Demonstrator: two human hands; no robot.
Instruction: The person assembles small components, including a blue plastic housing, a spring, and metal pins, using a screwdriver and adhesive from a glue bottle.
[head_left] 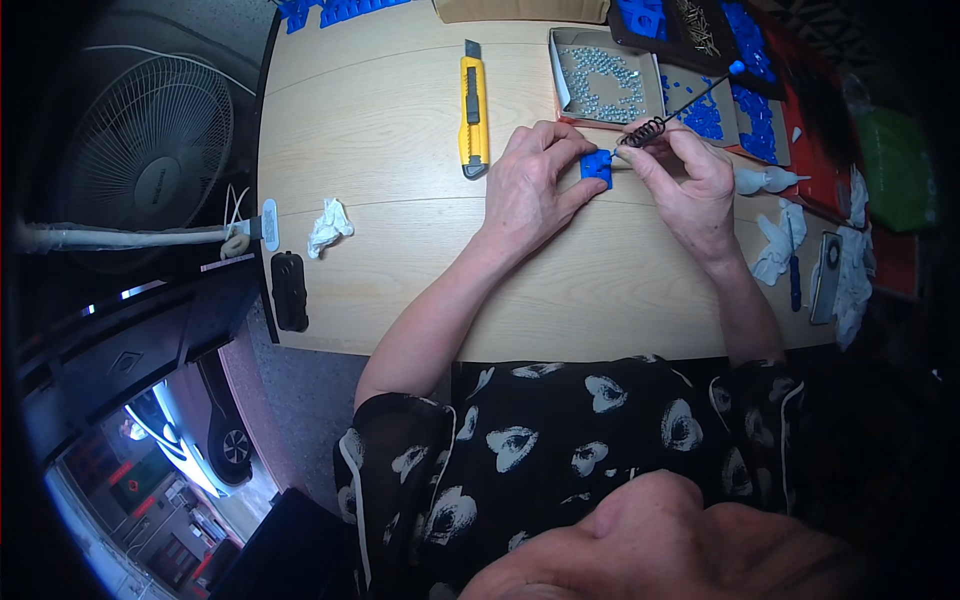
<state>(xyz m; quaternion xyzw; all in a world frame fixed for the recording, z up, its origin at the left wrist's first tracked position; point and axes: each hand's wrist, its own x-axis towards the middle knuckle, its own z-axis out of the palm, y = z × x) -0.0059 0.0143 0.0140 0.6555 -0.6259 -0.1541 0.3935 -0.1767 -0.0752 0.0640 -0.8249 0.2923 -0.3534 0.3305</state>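
My left hand (533, 185) rests on the wooden table, its thumb and fingers closed on a small blue plastic part (597, 172). Between thumb and fingers my right hand (692, 190) pinches a thin black wire tool with a coiled middle (643, 132). One end of this tool points down at the blue part; the other slants up and right to a blue tip (737, 67). Whether the lower end touches the part, I cannot tell. Just beyond the hands stands a cardboard box (557, 88) of small shiny balls.
Left of my hands lies a yellow utility knife (473, 115). Trays of small blue parts (752, 122) stand at the far right, near a squeeze bottle (762, 181). Crumpled tissue (329, 228), a black case (289, 290), a phone (826, 280) and a fan (155, 150) sit around the edges.
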